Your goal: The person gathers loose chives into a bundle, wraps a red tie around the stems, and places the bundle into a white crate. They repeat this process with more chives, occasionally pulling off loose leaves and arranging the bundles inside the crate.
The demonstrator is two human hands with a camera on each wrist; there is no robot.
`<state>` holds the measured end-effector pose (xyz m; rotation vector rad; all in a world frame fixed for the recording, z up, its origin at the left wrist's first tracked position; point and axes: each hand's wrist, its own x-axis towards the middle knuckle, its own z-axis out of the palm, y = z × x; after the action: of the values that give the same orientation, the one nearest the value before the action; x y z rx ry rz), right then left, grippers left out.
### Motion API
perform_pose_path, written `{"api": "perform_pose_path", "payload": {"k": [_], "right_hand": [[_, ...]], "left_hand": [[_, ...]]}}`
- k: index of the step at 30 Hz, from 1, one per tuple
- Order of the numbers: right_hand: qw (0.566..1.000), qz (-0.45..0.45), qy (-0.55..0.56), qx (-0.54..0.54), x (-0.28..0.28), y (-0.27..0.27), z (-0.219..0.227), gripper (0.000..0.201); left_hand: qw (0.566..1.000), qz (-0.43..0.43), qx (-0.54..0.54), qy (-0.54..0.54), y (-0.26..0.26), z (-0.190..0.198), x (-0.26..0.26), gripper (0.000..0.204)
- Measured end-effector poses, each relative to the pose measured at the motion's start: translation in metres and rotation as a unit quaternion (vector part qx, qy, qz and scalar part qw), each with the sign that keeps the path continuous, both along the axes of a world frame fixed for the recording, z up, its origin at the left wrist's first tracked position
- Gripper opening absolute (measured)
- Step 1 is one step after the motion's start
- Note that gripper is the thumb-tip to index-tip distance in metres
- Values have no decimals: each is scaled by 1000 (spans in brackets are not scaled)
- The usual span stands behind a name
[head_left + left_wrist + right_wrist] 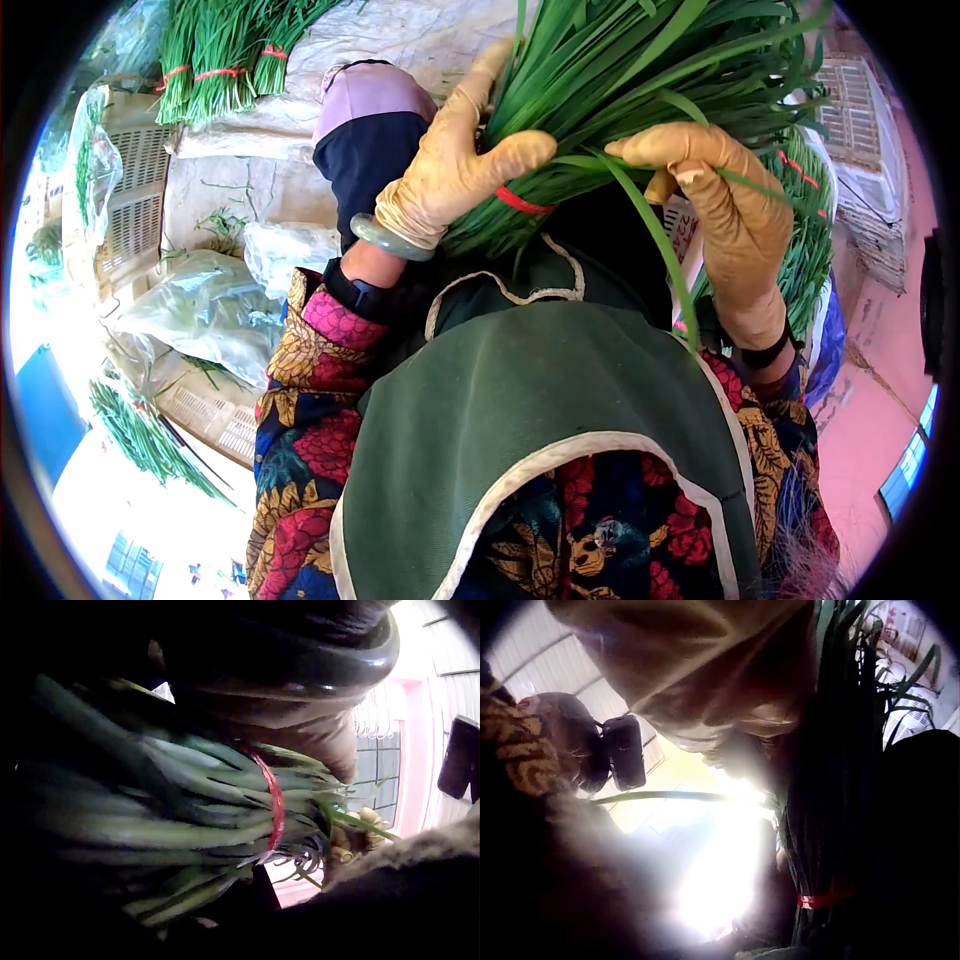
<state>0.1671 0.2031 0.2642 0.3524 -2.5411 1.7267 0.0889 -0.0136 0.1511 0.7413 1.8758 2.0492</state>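
A thick bunch of garlic chives (610, 95), bound near its pale end by a red tie (523, 203), lies across the front of my body. My gloved left hand (435, 175) holds it, thumb over the near side and fingers partly hidden behind the leaves. The left wrist view shows the pale stalks (187, 802) and the red band (275, 799) close up. To the right of the bunch, my gloved right hand (740, 205) has curled fingers and pinches a long loose leaf (655, 245), which hangs down over the apron. That leaf (682, 796) also shows in the right wrist view.
More tied chives (215, 85) lie on a pale sheet at the upper left. Beside my right arm stands another bunch (810, 230). Plastic crates (132, 190) and clear bags (210, 310) are on the left; a stacked crate (860, 140) stands at the right.
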Motion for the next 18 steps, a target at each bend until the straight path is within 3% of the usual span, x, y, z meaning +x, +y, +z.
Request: {"api": "perform_pose_path", "payload": {"k": [3,6,10,14,18], "right_hand": [[999,5,-27,-25,-5,1,0,24],[995,49,-48,65,-13,0,9,26],[973,100,83,191,-28,-9,10,14],[959,132,95,233,-39,-14,13,13],[980,109,41,162,-43,-15,7,15]], "left_hand": [[998,-12,1,56,2,8,3,119],[988,10,-98,122,6,9,4,118],[992,19,-89,83,9,10,8,115],[986,34,-113,119,9,7,7,115],[981,44,-120,144,10,10,8,116]]}}
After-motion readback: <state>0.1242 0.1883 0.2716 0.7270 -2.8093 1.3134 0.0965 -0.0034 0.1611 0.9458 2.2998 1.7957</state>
